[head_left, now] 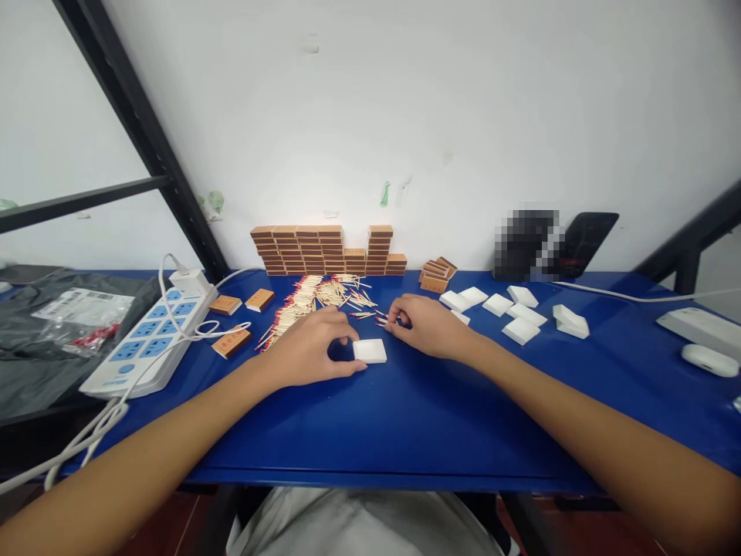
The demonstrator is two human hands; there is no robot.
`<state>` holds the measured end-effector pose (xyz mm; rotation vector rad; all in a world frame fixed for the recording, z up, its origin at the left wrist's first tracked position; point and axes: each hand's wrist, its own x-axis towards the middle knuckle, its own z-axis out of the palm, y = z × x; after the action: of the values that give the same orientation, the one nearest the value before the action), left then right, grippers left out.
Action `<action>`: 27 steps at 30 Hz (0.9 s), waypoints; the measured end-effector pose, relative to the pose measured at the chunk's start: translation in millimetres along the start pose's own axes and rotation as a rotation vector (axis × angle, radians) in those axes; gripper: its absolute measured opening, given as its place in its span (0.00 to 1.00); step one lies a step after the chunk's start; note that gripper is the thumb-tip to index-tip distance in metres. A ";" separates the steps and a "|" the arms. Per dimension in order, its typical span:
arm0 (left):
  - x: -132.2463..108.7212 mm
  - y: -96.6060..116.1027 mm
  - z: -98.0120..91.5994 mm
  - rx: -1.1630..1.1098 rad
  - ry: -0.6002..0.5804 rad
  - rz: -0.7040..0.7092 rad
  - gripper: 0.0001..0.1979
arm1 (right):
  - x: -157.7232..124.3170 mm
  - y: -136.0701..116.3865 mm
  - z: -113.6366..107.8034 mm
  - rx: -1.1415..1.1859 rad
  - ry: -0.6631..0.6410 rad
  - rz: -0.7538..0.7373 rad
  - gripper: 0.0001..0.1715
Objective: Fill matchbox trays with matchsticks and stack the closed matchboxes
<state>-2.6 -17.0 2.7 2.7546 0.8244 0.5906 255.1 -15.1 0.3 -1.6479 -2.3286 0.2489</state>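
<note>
My left hand (312,346) grips a small white matchbox tray (371,352) by its left end, thumb in front and fingers behind. The tray lies on the blue table (370,432) with its hollow side up, and no matches show in it. Just to its right, my right hand (431,326) is closed in a pinch around a few red-tipped matches (380,320); how many is hidden by the fingers. Behind my left hand spreads a heap of loose matches (298,303), with stray ones reaching toward my right hand.
Stacked matchboxes (309,251) line the wall, with several matchbox sleeves (435,276) to their right. Several white trays (524,315) lie at right. Three matchboxes (231,340) sit beside a power strip (151,336) with cables at left. A phone (587,241) leans on the wall.
</note>
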 end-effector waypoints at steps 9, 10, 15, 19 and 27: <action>0.0 -0.8 0.5 0.008 -0.012 -0.005 0.15 | 0.1 0.5 -0.8 -0.010 -0.005 0.003 0.07; 0.0 -1.1 0.6 0.009 -0.012 -0.005 0.15 | 0.0 0.3 -0.9 -0.012 -0.007 0.005 0.07; -0.2 -0.9 0.4 0.014 -0.013 -0.015 0.14 | -0.7 -0.6 -1.8 -0.024 -0.003 0.005 0.07; -0.1 0.0 -0.2 0.014 -0.021 -0.016 0.15 | -0.2 -0.9 -3.0 -0.029 -0.034 -0.016 0.08; 0.2 -0.8 0.1 0.060 0.036 -0.039 0.14 | -3.5 -6.6 -6.5 0.045 -0.022 -0.063 0.08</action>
<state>-2.8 -16.2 2.4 2.7823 0.9161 0.6193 252.3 -20.7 7.9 -1.5561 -2.3691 0.3055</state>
